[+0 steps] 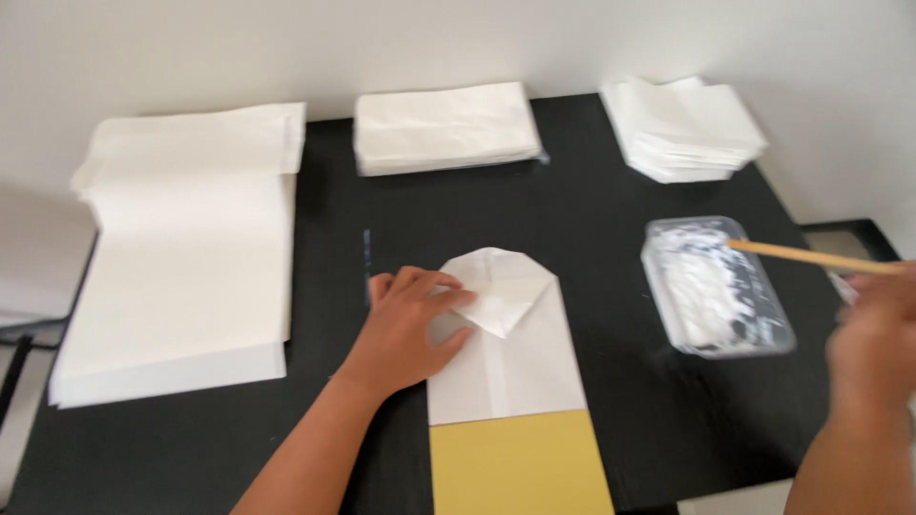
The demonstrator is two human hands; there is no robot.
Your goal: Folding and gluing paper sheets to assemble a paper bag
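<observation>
L hand (405,329) flat, fingers spread, pressing folded white paper bag (501,334) at table center. R hand (873,339) closed on wooden stick (811,256), tip in clear plastic tray (763,334) w/ white paste (701,286).

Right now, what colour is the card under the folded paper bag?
Mustard yellow. The card shows below the white bag in the head view, against the black table.

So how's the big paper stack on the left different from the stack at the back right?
The left stack is large, long sheets reaching the table's front half; the back-right stack is small, squarish folded pieces, fanned unevenly. The left one lies far flatter. Both are white paper.
</observation>
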